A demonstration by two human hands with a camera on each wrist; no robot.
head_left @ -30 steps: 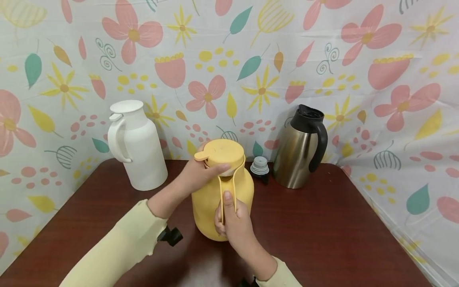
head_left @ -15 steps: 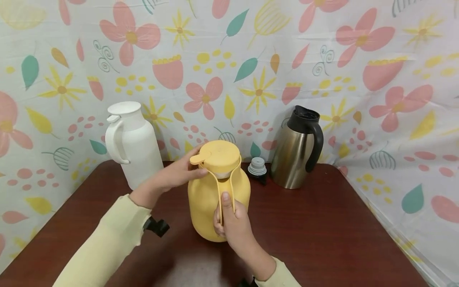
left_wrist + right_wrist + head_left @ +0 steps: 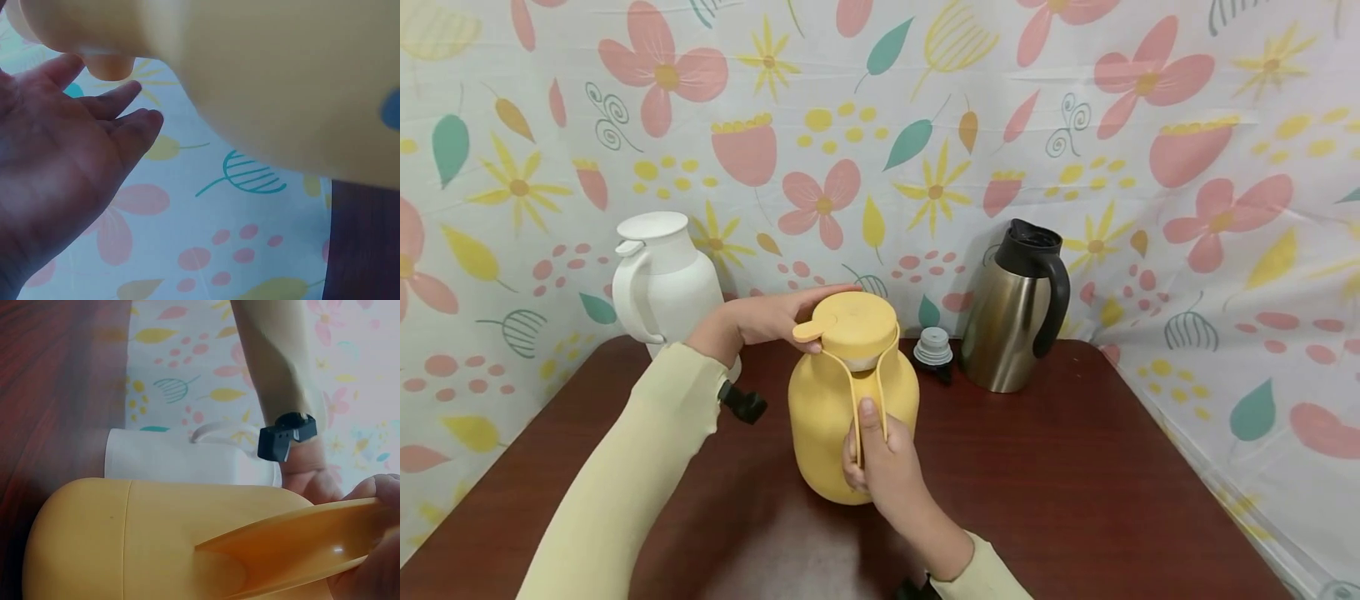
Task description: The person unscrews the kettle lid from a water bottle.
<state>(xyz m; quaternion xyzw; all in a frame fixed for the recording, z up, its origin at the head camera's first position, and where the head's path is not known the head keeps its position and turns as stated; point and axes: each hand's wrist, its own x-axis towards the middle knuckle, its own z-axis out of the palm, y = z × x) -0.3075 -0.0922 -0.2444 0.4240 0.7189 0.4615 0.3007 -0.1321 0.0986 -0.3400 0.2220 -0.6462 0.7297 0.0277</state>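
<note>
A yellow thermos jug (image 3: pixel 820 417) stands upright on the dark table, its lid (image 3: pixel 859 321) seated at the neck with a small tab pointing left. My right hand (image 3: pixel 887 467) grips the jug's handle (image 3: pixel 294 540), thumb laid along its top. At the lid's left side is my left hand (image 3: pixel 767 318), its fingers reaching behind the lid, partly hidden there in the head view. In the left wrist view those fingers are spread and loosely extended beside the jug's neck, near the small spout (image 3: pixel 111 67).
A white thermos jug (image 3: pixel 681 287) stands back left, partly behind my left forearm. Back right is a steel jug (image 3: pixel 1003 329) with a black top and handle. Beside it lies a grey-and-black stopper (image 3: pixel 934 346). A flowered curtain (image 3: pixel 925 125) hangs behind the brown table (image 3: pixel 1037 500).
My left hand has drawn back from the lid's top toward the left, then reached behind the lid. My right hand keeps its grip on the handle, and the head view has shifted slightly.
</note>
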